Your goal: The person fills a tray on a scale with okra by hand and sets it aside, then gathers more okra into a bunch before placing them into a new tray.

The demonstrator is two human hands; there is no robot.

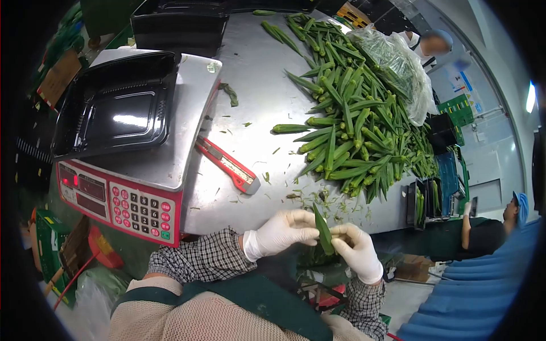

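A single green okra pod (pixel 322 229) stands nearly upright between my two white-gloved hands, just off the table's near edge. My right hand (pixel 358 253) pinches its lower part between thumb and fingers. From the other side my left hand (pixel 281 234) has its fingers curled together, the fingertips against the pod. Beyond them a large heap of okra (pixel 352 131) covers the right side of the metal table (pixel 250 74). Green trimmings (pixel 335 210) are scattered just past my hands. A red utility knife (pixel 227 165) lies left of the heap.
At left, a black plastic tray (pixel 122 105) sits on a red-and-silver weighing scale (pixel 128 207). Another black container (pixel 179 28) stands behind. A clear plastic bag (pixel 398 68) rests against the heap. Trays with okra (pixel 424 199) stand at right, near a co-worker (pixel 489 233); another person (pixel 429 45) is farther back.
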